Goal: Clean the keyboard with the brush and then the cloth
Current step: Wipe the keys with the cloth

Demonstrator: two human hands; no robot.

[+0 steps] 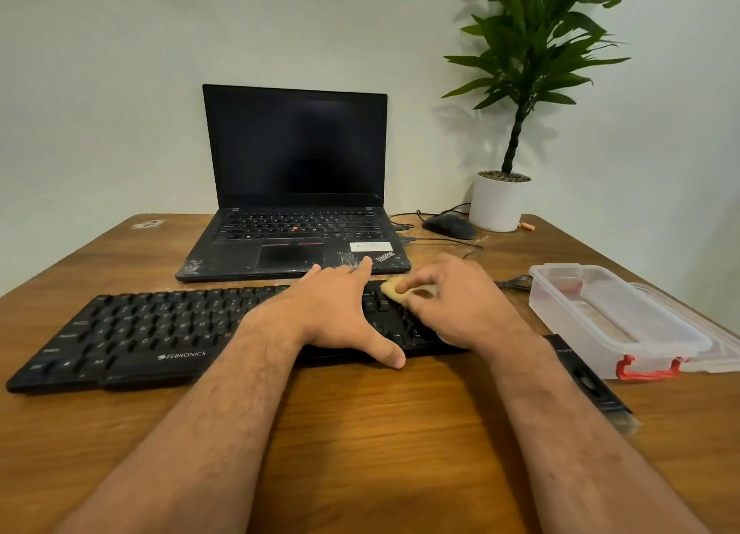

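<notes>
Head cam: the black Zebronics keyboard sits across the middle of the wooden table, with a wide bare strip of wood between it and the near edge. Behind it an open ThinkPad laptop nearly touches its back edge. On the right, a clear plastic box with red latches crowds that end. The left hand lies flat on the keys, fingers spread, holding nothing. The right hand pinches a yellowish cloth, bunched on the keys at the right end. The black-handled brush lies by the box, bristles toward the near edge.
</notes>
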